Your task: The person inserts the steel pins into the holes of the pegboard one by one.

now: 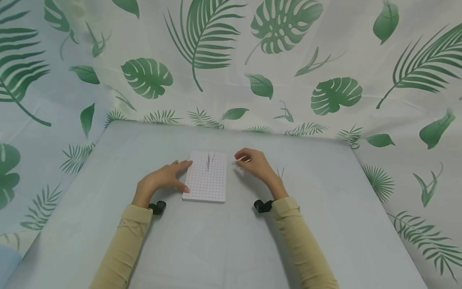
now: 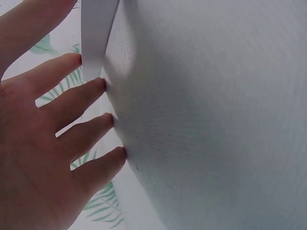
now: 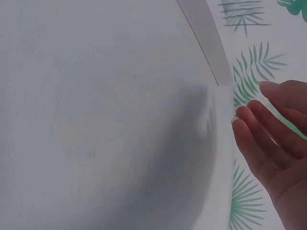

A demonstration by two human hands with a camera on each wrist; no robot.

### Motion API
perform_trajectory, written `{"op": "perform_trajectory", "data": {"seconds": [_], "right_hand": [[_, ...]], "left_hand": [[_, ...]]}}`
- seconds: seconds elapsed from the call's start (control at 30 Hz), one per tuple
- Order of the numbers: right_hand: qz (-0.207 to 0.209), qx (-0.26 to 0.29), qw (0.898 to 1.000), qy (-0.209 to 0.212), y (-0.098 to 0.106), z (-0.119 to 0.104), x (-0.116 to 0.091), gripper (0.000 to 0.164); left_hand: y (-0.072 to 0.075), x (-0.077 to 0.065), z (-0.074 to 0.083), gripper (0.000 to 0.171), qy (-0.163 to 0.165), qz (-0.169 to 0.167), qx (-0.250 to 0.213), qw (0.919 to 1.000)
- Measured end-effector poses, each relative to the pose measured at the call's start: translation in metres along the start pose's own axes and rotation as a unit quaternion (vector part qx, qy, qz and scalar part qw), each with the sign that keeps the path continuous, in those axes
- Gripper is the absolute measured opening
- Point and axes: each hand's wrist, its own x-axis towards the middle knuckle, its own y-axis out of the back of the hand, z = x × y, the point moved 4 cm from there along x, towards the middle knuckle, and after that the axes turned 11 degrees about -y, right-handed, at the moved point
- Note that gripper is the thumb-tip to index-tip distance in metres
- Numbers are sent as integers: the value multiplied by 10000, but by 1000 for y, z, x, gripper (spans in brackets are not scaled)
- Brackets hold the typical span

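Observation:
A white board with a grid of small holes lies on the table, and several thin dark pins stand up from its far half. My left hand is spread along the board's left side, its thumb at the near left corner and its index fingertip at the edge higher up. In the left wrist view the other fingertips reach down to the table beside the board's side wall. To the right of the board, my right hand hovers over the table with loosely bent fingers, and nothing shows between them.
Just behind the right wrist, a couple of thin dark pins lie on the white-covered table. White cloth with green leaf prints hangs along the table's back and sides. A black wrist camera sits at each cuff.

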Motion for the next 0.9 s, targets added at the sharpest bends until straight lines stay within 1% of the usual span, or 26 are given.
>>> {"op": "perform_trajectory", "data": {"seconds": [0.3,0.63,0.9], "right_hand": [[-30,-155,9997,-194,14,12,-7,23],[25,-342,9994,-88,30,27,-18,23],[82,-457,9985,-286,42,40,-27,23]], "left_hand": [[1,1,-1,98,6,13,29,10000],[-2,1,-1,99,28,28,-19,10000],[-1,1,-3,99,-7,-34,43,10000]]}}
